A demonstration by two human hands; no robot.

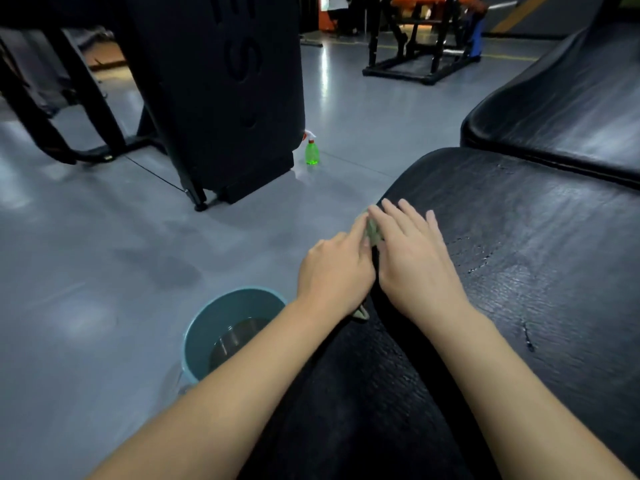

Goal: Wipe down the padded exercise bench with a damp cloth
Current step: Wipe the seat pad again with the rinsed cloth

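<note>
The black padded bench seat (519,244) fills the right half of the view, its cover cracked and shiny in patches. Its raised back pad (568,109) slopes up at the upper right. A pale green cloth (373,233) lies on the seat's left edge, mostly hidden between my hands; a corner of it shows below my left wrist. My left hand (334,268) pinches the cloth at the bench edge with its fingertips. My right hand (414,258) lies flat on the cloth and seat, fingers straight and spread.
A teal bucket (207,320) with water stands on the grey floor just left of the bench, under my left forearm. A green spray bottle (311,150) stands farther off beside a large black machine (214,91). Another rack (422,39) stands at the back.
</note>
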